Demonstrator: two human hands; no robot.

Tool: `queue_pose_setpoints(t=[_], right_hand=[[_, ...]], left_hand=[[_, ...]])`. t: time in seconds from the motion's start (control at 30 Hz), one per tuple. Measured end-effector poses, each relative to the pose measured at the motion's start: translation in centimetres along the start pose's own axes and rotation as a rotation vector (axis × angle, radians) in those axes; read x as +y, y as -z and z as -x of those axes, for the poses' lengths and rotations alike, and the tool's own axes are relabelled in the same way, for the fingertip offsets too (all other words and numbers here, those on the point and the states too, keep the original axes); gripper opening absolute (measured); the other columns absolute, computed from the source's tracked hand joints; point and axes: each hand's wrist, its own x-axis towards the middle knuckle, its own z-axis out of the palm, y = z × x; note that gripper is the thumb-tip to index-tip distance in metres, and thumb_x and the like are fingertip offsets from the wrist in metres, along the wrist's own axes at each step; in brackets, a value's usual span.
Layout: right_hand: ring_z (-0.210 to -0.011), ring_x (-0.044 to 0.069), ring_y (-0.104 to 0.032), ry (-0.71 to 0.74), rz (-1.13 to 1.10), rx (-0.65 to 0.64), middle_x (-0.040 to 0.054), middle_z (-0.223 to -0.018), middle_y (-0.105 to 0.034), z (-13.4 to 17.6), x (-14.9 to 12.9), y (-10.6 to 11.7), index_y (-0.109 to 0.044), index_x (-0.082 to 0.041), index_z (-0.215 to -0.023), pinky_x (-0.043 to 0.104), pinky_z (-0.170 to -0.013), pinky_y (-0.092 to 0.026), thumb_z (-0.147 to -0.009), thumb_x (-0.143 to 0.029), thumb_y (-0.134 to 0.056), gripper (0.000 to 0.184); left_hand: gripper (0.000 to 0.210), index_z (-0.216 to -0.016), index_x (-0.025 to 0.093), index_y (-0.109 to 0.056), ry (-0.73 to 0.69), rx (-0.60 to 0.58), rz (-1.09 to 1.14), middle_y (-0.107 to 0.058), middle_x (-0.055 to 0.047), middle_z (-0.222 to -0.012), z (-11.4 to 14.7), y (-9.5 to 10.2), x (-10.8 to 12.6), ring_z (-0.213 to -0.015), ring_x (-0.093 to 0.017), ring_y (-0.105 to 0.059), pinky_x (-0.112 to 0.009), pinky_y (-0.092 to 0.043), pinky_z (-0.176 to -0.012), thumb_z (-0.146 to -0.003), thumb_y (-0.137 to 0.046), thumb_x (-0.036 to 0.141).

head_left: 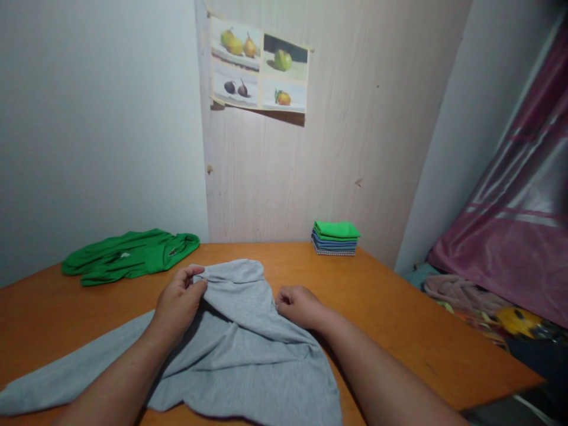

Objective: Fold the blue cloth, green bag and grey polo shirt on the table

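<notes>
A light grey long-sleeved top lies in front of me, its upper part folded over and one sleeve stretched out to the left. My left hand pinches the cloth at the upper left edge, thumb and fingers closed on it. At the right edge of the same top is my right hand, its fingers curled in and the thumb side against the cloth. It seems to grip the edge there, though the fingertips are partly hidden.
The orange-brown table meets the wall at the back. On it, a crumpled green garment lies at the back left and a stack of folded cloths stands at the back right. A pink curtain hangs at the right.
</notes>
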Motion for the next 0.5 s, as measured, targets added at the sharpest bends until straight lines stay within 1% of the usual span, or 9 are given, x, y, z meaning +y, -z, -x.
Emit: queue_pose_setpoints(t=[0.1,0.13,0.2,0.3,0.4,0.5], right_hand=[[-0.07,0.014,-0.056,-0.003,-0.017,0.026,0.0011,-0.078,-0.07,-0.1,0.0,-0.2,-0.068,-0.02,-0.08,0.024,-0.059,-0.03,-0.082,-0.026,-0.058,0.012],[-0.069,0.014,-0.055,-0.012,-0.052,0.054,0.0008,-0.077,-0.069,-0.3,0.1,-0.3,-0.067,-0.02,-0.078,0.024,-0.059,-0.03,-0.081,-0.025,-0.059,0.01],[-0.067,0.014,-0.052,-0.043,-0.16,0.144,-0.0003,-0.072,-0.065,-0.6,0.2,-0.5,-0.063,-0.02,-0.072,0.024,-0.06,-0.03,-0.078,-0.022,-0.059,0.007],[-0.066,0.014,-0.05,-0.112,-0.301,0.291,-0.0016,-0.066,-0.057,-1.3,0.5,-0.5,-0.055,-0.02,-0.066,0.025,-0.061,-0.032,-0.076,-0.02,-0.055,0.01],[-0.067,0.015,-0.049,-0.171,-0.38,0.38,-0.0014,-0.067,-0.054,-1.6,0.8,-0.2,-0.051,-0.022,-0.068,0.025,-0.061,-0.035,-0.079,-0.025,-0.049,0.012],[-0.066,0.015,-0.048,-0.215,-0.478,0.446,-0.0011,-0.068,-0.052,-1.6,1.0,0.2,-0.049,-0.023,-0.07,0.025,-0.057,-0.035,-0.079,-0.031,-0.044,0.013]], left_hand=[[0.055,-0.114,0.017,-0.064,-0.013,-0.008,-0.009,-0.063,-0.002,-0.083,-0.1,0.1,-0.2,-0.067,-0.018,-0.056,-0.026,-0.041,-0.056,-0.07,-0.072,0.049],[0.055,-0.114,0.017,-0.064,-0.014,-0.008,-0.004,-0.063,-0.002,-0.084,-0.1,0.1,-0.2,-0.069,-0.018,-0.057,-0.026,-0.042,-0.057,-0.07,-0.072,0.048],[0.053,-0.112,0.017,-0.065,-0.015,-0.002,0.009,-0.063,-0.003,-0.085,-0.1,0.1,-0.1,-0.071,-0.019,-0.058,-0.026,-0.042,-0.059,-0.069,-0.073,0.047],[0.05,-0.113,0.017,-0.065,-0.019,0.013,-0.003,-0.061,-0.001,-0.082,0.0,0.0,-0.1,-0.067,-0.017,-0.054,-0.026,-0.04,-0.058,-0.071,-0.071,0.044],[0.051,-0.119,0.016,-0.062,-0.026,0.045,-0.008,-0.056,0.002,-0.077,-0.1,0.0,-0.2,-0.063,-0.015,-0.05,-0.025,-0.038,-0.057,-0.075,-0.068,0.042],[0.058,-0.125,0.015,-0.06,-0.038,0.08,0.028,-0.058,0.001,-0.078,-0.1,0.1,-0.4,-0.066,-0.016,-0.054,-0.026,-0.042,-0.059,-0.075,-0.068,0.043]])
